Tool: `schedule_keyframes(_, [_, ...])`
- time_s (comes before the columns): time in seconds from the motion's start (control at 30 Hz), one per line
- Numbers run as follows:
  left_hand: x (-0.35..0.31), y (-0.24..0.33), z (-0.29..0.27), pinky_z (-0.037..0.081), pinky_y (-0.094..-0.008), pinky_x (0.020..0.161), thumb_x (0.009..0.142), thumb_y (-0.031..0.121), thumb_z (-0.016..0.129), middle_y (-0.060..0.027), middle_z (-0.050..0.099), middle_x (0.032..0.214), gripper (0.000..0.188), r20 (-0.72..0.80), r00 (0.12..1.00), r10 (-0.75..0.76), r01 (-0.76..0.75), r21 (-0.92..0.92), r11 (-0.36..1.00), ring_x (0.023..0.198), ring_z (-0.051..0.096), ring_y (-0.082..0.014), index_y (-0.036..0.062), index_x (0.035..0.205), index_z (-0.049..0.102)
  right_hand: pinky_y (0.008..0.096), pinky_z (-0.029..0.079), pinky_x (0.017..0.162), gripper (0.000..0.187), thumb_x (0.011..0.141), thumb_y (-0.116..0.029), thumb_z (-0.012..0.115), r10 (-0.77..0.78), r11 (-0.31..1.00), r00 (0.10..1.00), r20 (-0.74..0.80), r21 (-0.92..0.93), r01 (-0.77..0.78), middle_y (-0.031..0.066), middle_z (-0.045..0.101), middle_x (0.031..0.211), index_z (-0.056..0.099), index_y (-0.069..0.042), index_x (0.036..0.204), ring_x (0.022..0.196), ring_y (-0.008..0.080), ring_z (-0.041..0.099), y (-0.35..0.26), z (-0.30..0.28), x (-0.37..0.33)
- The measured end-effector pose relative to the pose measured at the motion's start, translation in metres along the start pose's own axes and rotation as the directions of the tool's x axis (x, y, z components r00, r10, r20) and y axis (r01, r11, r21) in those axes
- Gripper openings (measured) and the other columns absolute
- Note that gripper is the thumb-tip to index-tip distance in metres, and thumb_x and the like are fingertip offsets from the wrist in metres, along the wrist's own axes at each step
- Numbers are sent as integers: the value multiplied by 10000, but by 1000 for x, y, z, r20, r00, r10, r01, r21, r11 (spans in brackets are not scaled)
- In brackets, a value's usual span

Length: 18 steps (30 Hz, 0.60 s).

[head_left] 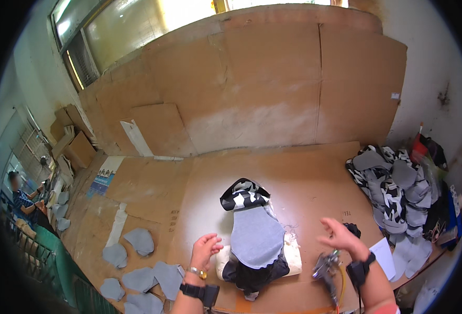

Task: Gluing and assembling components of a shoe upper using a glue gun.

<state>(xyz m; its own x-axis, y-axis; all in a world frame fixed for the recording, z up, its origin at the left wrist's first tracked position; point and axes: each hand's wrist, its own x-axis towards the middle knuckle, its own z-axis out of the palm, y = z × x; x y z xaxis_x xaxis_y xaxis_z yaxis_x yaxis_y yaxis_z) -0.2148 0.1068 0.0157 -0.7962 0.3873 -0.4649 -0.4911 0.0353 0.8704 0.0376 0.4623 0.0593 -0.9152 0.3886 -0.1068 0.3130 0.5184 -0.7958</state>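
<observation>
Head view: the grey piece (257, 238), long axis running away, lies between the nearer left hand (205, 250) and right hand (342, 236); fingers half-curled, empty.

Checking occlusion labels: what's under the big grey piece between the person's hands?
Black fabric shows past the near edge of the grey piece; a cream pad juts out at both sides. Whatever lies beneath the piece's middle is covered.

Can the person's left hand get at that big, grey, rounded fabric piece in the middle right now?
Probably yes: the left hand looks empty, its fingers loosely curled, just left of the big, grey, rounded fabric piece, and nothing seems to stand between them.
</observation>
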Motion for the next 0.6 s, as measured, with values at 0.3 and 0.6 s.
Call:
schedule_keyframes(0.3, [-85,6,14,535,-319,742,905,97,538,-153,656,946,224,-55,998,-34,25,-165,986,796,666,-237,-35,1086,557,399,423,979,775,706,-328,755,116,992,990,75,36,-119,282,479,1307,441,46,1308,1193,386,500,-34,114,275])
schedule_keyframes(0.6, [-82,32,48,490,-410,885,953,224,489,-203,621,1075,346,192,980,45,23,-338,941,984,616,-322,-39,1175,523,332,463,887,601,644,165,435,-504,811,848,-166,246,531,171,611,1040,520,-11,1212,984,301,592,-146,93,206])
